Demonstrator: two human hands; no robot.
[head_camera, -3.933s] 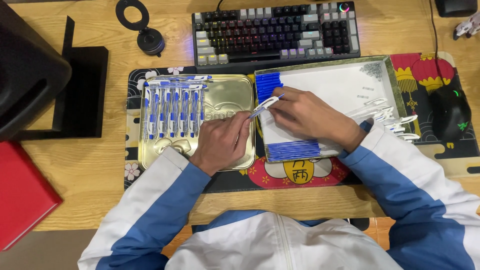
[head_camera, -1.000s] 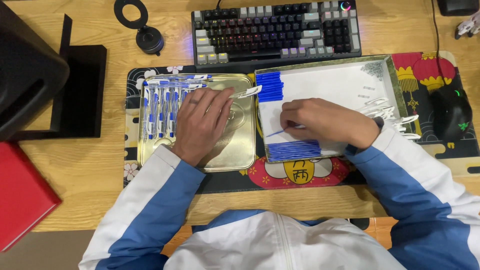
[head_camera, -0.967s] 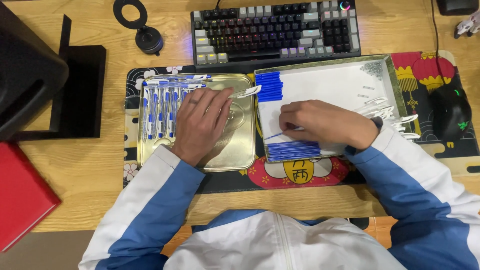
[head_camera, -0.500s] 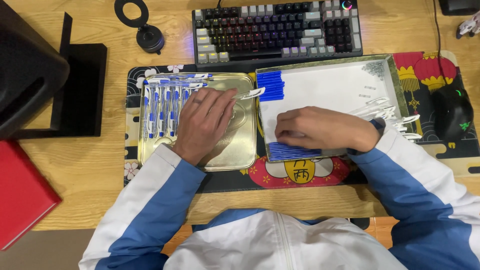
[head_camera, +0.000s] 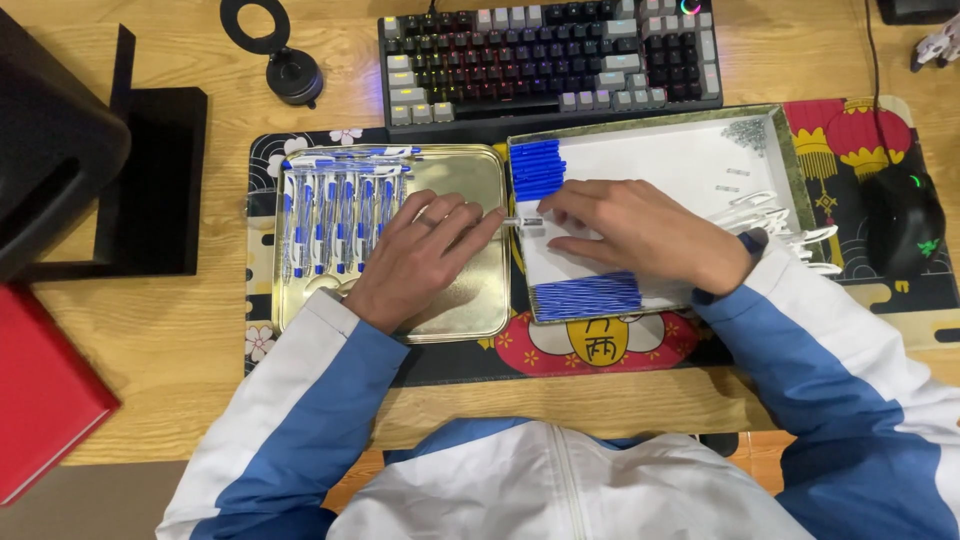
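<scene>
Between the gold metal tray (head_camera: 470, 310) and the white-lined tray (head_camera: 690, 150), both hands meet on a slim white plastic pen barrel (head_camera: 522, 222). The left hand (head_camera: 425, 255) fingers pinch one end, the right hand (head_camera: 635, 235) fingers the other. It looks light, stiff and slippery, best gripped mid-barrel.

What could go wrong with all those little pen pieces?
The small pen part pinched between the left hand and right hand sits over the gap between the gold tray and white tray; it might slip down there. A sleeve could also nudge the clear barrels over the rim.
</scene>
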